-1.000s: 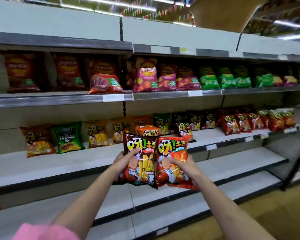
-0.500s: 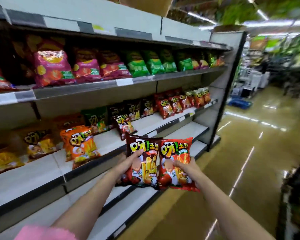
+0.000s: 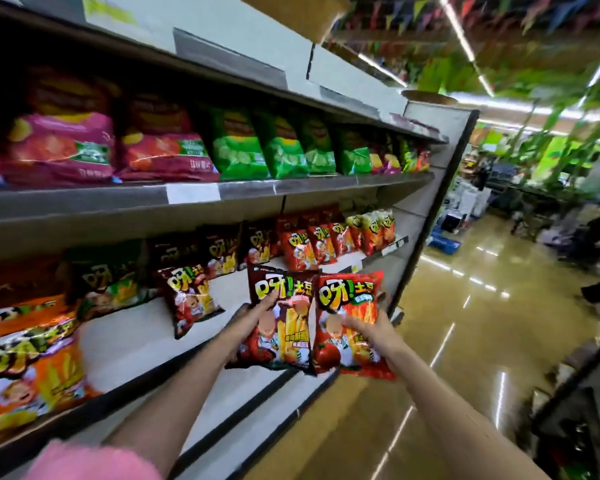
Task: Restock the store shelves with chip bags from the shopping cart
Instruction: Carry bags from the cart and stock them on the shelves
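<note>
My left hand (image 3: 248,323) grips a dark brown chip bag (image 3: 284,306) with its thumb across the front. Beside it, my right hand (image 3: 369,332) grips a red chip bag (image 3: 350,299) the same way. Both bags are upright, edge to edge, in front of the middle shelf (image 3: 132,344). On that shelf stand more bags of the same brand: an orange one (image 3: 28,368) near me, a green one (image 3: 108,282), a dark brown one (image 3: 189,296) and red ones (image 3: 300,245) farther along. The shopping cart is not in view.
The upper shelf (image 3: 118,199) holds pink bags (image 3: 63,147) and green bags (image 3: 236,147). Lower shelves (image 3: 250,386) run below my arms. The shelf unit ends at a dark upright post (image 3: 430,216). A glossy aisle floor (image 3: 465,323) stretches to the right, with a blue crate (image 3: 444,241) far off.
The view has swung right along the shelves, bringing the aisle and shelf end into sight. Both hands still hold the two bags side by side, now nearer the shelf's far end.
</note>
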A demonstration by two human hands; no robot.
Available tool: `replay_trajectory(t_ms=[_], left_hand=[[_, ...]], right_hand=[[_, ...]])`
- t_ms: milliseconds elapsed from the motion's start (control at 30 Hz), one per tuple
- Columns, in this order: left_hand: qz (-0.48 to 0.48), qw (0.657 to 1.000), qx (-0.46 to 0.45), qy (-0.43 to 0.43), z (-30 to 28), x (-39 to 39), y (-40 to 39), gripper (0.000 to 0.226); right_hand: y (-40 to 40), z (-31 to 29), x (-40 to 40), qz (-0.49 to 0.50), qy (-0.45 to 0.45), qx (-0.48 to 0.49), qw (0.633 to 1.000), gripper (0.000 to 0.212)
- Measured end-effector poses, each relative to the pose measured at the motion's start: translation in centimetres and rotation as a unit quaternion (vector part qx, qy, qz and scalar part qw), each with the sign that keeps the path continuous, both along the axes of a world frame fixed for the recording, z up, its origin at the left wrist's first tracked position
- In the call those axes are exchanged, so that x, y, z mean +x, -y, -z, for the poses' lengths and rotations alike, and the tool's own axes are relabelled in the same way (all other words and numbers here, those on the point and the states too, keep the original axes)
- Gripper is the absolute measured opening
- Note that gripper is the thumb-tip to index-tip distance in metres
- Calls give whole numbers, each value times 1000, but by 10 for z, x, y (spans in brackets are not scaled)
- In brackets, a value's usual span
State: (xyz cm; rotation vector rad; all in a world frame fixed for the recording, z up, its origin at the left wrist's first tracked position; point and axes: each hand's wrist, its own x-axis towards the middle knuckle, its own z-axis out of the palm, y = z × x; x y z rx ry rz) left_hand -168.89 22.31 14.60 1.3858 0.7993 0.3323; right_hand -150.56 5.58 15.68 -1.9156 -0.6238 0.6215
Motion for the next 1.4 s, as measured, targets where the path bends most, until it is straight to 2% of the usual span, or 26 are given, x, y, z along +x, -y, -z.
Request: replay_trajectory(t_ms=[33,67,133,200,267,333,367,433,467,533,567,667,800,933,1000,1100,1167,1233,1333,1400], left_hand=[[-11,1000,1,0,-1,6,-11,88],[-10,1000,2,-10,0,12,-21,86],[-7,999,4,-34,10,21,-41,102],[-22,998,-1,-62,18,21,-57,106],[-28,996,1,-89,30,17,-73,106],[-32,995,10,-93,55,16,-98,122],[-45,994,7,-103,90,19,-123,128],[-91,992,-23,-82,121,12,-149,122],[-112,990,-38,-75,103,5,-141,111],[-149,987,-28,-54,67,-3,-121,72],[-165,985,-18,-47,63,-1,-121,73],[-193,980,-1,-37,69,10,-127,96],[-255,963,42,-72,82,39,-143,93],[-297,943,75,-133,74,83,-160,119],[-323,929,86,-156,67,106,-168,104],[-378,910,84,-146,59,140,-181,82],[-403,905,65,-119,65,160,-196,87],[-418,897,54,-134,70,169,-205,90],[-441,882,77,-146,88,192,-223,52],[-469,863,91,-163,95,203,-230,48]], right_hand=[[-15,3,12,-5,0,-1,1000,117],[-27,3,16,-5,-7,-9,1000,113],[-48,6,20,-7,-19,-23,1000,95],[-71,15,25,-19,-33,-33,999,75],[-94,30,31,-49,-52,-37,997,78],[-115,43,32,-78,-81,-32,993,85],[-126,50,34,-90,-92,-32,991,85],[-149,62,36,-115,-107,-42,987,80],[-160,67,36,-128,-109,-42,985,74],[-180,78,39,-144,-104,-34,984,65],[-189,84,42,-149,-103,-35,983,62],[-212,101,55,-176,-111,-51,977,60],[-246,115,92,-202,-104,-59,972,79],[-292,109,141,-220,-79,-35,972,69],[-311,100,163,-241,-81,-10,967,67],[-328,95,196,-250,-79,11,965,69],[-340,101,223,-246,-89,21,965,86],[-344,108,239,-240,-101,22,965,97],[-345,119,261,-256,-144,25,955,111],[-343,121,268,-276,-153,11,949,121]])
